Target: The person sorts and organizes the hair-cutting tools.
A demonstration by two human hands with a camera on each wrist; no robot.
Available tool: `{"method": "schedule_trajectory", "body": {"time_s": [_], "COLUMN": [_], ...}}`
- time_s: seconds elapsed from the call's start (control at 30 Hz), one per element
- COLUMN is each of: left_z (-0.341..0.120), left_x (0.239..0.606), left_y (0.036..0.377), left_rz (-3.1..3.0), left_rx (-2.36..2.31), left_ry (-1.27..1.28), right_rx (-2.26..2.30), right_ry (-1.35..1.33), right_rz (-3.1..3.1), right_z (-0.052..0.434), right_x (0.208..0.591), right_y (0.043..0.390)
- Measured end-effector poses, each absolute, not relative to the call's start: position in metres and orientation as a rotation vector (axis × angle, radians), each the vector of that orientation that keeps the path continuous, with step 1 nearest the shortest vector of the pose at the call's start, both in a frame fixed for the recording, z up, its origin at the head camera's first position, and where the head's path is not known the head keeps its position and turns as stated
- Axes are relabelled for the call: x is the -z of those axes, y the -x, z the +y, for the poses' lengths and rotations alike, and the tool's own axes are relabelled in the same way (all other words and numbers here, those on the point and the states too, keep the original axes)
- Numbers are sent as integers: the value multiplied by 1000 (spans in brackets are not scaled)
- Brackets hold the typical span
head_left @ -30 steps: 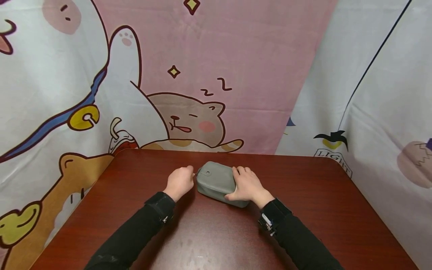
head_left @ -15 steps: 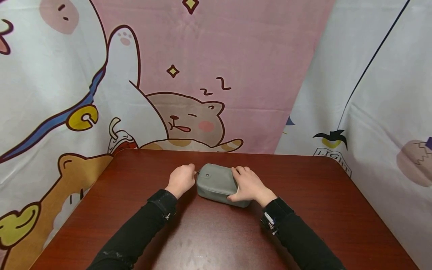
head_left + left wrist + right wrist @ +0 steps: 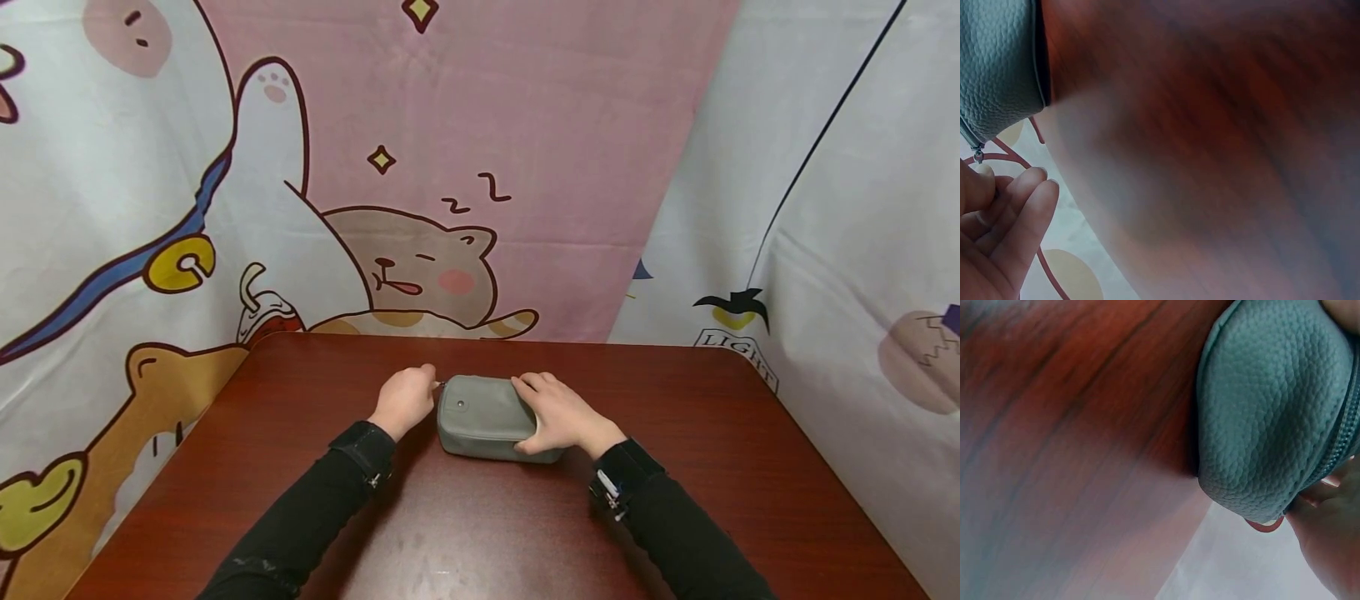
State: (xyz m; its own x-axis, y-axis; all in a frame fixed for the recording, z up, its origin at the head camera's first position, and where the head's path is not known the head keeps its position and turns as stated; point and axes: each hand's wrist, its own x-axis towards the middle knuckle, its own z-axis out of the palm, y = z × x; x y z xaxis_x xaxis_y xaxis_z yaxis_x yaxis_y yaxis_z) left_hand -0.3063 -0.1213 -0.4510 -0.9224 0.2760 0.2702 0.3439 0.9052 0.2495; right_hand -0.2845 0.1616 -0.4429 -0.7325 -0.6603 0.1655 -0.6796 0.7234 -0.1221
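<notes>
Pouch [image 3: 482,415] position: centre of the head view, lying on the dark red table [image 3: 712,467], slightly nearer the far edge than the near one. The pouch is grey-green, of pebbled leather-like material, with a zip [image 3: 1335,447] running along its upper seam and a small stud on the end face at frame left.

Right hand [image 3: 562,414] – placed over the end of the pouch at frame right, fingers curled across the top and thumb against the near side. This clamping grip appears to serve as an anchor, so that the body does not slide when the zip is pulled. In the right wrist view the pouch fills the upper right of the frame, with the thumb just at its lower edge.

Left hand [image 3: 406,400] – curled at the end of the pouch at frame left, fingertips brought together at the zip pull [image 3: 978,153]. In the left wrist view the small metal pull sits right at the thumb tip in the lower left of the frame; a pinch on it is probable, but full closure on the pull cannot be confirmed.

Backdrop: cartoon-print cloth [image 3: 420,250] hangs behind the table.
</notes>
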Motion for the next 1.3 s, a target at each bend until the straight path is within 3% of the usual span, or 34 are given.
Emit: {"method": "schedule_trajectory", "body": {"time_s": [0.5,1.3], "left_z": [-113,-100], "left_x": [448,441], "left_y": [328,347], "left_rz": [-2885,-2873], "left_rx": [448,466], "left_ry": [502,760], "right_rx": [-254,-256], "right_ry": [-1112,-1098], "right_rz": [-2819,-2837], "right_z": [164,163], "right_x": [448,445], "right_y": [287,285]}}
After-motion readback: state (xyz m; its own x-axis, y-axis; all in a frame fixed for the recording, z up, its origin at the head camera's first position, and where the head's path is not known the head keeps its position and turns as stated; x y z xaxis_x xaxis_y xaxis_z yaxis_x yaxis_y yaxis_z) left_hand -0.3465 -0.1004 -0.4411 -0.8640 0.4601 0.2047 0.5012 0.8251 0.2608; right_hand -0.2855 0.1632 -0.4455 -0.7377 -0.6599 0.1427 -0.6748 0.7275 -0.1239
